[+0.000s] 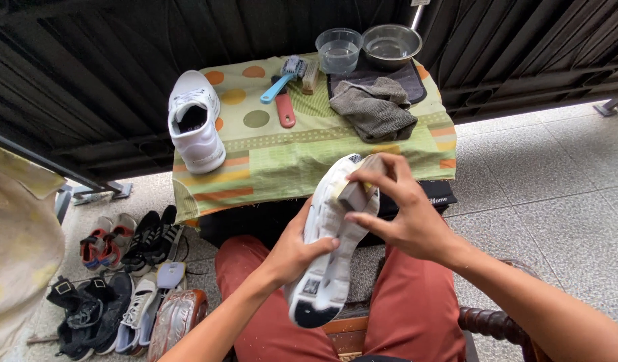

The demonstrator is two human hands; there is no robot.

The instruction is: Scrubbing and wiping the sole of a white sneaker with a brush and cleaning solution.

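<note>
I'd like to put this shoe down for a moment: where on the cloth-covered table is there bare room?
The front strip of the tablecloth is free, between the white shoe and the grey rag. The back is crowded: brushes, plastic bowl, metal bowl.

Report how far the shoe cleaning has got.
Looks done: one white shoe stands upright on the cloth-covered table. In hand: the left hand holds the second white shoe sole-up while the right hand presses a sponge block on it. Left: the floor pile of shoes, brushes unused.
</note>
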